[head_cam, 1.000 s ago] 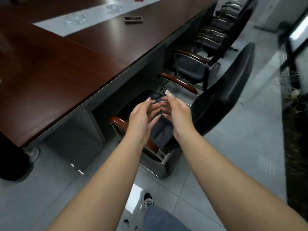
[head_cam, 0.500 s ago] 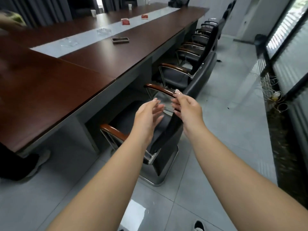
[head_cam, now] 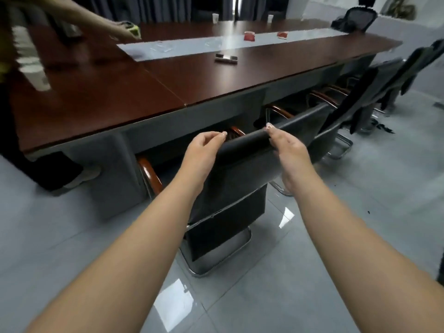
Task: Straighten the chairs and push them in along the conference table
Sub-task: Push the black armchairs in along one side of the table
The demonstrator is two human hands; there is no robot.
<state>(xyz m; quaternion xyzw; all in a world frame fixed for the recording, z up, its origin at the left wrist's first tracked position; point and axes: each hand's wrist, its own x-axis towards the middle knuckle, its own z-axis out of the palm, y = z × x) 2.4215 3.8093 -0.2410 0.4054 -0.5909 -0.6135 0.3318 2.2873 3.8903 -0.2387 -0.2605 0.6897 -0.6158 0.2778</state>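
A black leather chair [head_cam: 230,188] with brown wooden armrests and a chrome sled base faces the long dark-red conference table [head_cam: 216,75], its seat partly under the table edge. My left hand [head_cam: 204,152] curls over the left end of the backrest's top edge. My right hand [head_cam: 286,150] grips the same top edge further right. Several more black chairs [head_cam: 341,116] stand in a row along the table to the right, some turned at angles.
Another person's arm [head_cam: 96,19] reaches over the table at the far left, and their foot [head_cam: 79,176] stands by the table's grey leg. A phone [head_cam: 225,58], red packets and cups lie on the table. Grey tiled floor spreads to the right.
I have turned to face the table squarely. My hands, earlier loose in front of the backrest, now hold its top edge, and the chair stands closer in under the table.
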